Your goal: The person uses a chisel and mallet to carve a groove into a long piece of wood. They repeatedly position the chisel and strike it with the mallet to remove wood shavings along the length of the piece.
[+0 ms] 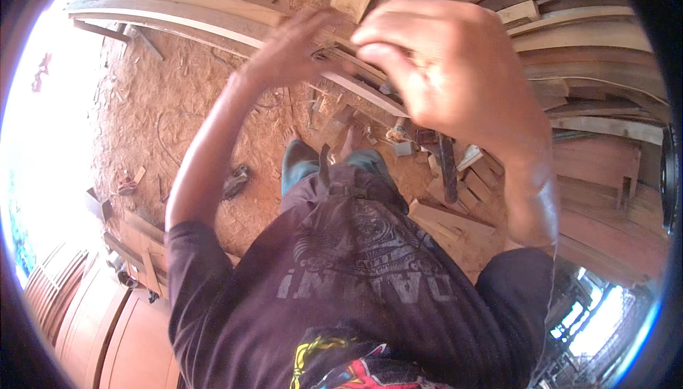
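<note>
Nearest, the right hand is raised high in the upper centre-right of the frame, its forearm rising almost upright from the lower right with the wrist bent so that the hand points left; the fingers curl over toward the thumb, their tips close to each other, and I cannot tell whether they meet or pinch anything small; the dark shirt fills the lower centre of the frame; the left hand, blurred, reaches into the upper centre, its forearm slanting up and to the right from the left side, palm down, with the fingers stretched out and the thumb apart from them; I cannot tell whether it touches the wood below.

Beneath and between the hands a pale wooden rail slopes down to the right in the upper centre; a long curved board runs from the upper left toward the left hand, and whether it joins the rail is hidden; below the rail, blue-green trouser legs and a bare foot show at mid-frame; wood offcuts lie right of centre on the shavings-strewn floor; farther off, curved planks are stacked at the upper right.
</note>
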`<state>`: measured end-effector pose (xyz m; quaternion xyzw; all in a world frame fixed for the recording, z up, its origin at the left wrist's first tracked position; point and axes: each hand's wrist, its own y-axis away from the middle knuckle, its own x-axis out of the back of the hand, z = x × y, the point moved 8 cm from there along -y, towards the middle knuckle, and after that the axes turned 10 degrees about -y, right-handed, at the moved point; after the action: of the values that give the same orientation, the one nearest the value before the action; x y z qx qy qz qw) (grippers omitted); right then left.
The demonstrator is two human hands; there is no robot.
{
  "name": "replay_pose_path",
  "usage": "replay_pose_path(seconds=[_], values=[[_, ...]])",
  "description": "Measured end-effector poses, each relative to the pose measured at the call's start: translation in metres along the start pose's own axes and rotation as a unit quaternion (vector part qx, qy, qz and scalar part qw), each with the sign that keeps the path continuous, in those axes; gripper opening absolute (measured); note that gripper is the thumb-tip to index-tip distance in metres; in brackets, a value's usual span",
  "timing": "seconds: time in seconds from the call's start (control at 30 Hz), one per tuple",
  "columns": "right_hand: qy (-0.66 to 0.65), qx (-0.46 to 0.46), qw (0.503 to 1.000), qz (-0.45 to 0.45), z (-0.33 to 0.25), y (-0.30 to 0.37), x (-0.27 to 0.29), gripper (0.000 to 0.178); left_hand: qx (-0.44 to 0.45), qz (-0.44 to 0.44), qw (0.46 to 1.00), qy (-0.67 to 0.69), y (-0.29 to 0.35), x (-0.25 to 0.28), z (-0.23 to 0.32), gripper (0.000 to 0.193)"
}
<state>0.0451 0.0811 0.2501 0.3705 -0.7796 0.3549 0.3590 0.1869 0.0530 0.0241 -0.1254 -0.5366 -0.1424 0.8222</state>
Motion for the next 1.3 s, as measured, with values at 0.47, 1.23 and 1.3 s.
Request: replay_pose_path(seconds=[0.47, 1.23, 1.3], values=[[0.060, -0.133, 0.988, -0.041, 0.006, -0.029, -0.034, 0.029, 0.104, 0.132, 0.973, -0.156, 0.001, -0.014, -0.101, 0.059], [0.083, -0.525, 0.810, -0.249, 0.037, 0.104, 0.047, 0.057, 0.084, 0.134, 0.973, -0.171, -0.002, -0.004, -0.098, 0.055], [0.129, -0.517, 0.793, -0.295, 0.021, 0.072, 0.029, 0.060, 0.089, 0.138, 0.972, -0.168, -0.002, -0.002, -0.099, 0.054]])
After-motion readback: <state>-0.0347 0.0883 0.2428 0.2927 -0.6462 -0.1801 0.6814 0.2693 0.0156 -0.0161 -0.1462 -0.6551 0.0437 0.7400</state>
